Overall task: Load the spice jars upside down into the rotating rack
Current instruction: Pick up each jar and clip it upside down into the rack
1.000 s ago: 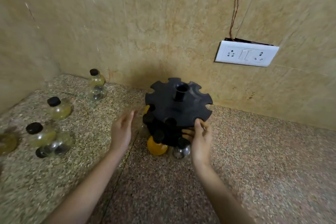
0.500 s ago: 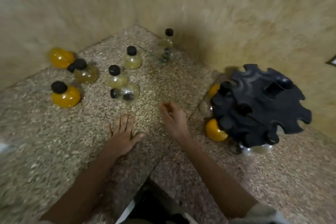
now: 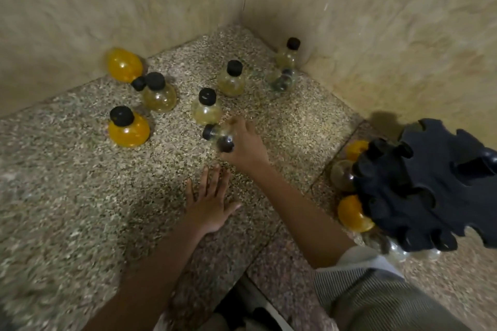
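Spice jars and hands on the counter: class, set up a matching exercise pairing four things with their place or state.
Column one:
1. right hand
2. left hand
3. rotating rack
4. orange jar lying down

Column two:
A. at the frame's right edge, jars hanging in it
B. flat on the counter, fingers spread
C. against the left wall
D. closing on a clear tipped jar

Pairs: 1-D, 2-B, 3-A, 4-C

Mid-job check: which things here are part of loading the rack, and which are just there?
Job:
- rotating rack, jars already hanging in it
- clear jar lying on its side, right hand on it
- loose jars on the counter: orange, pale yellow

Not the job:
- granite counter
- left hand, resting flat
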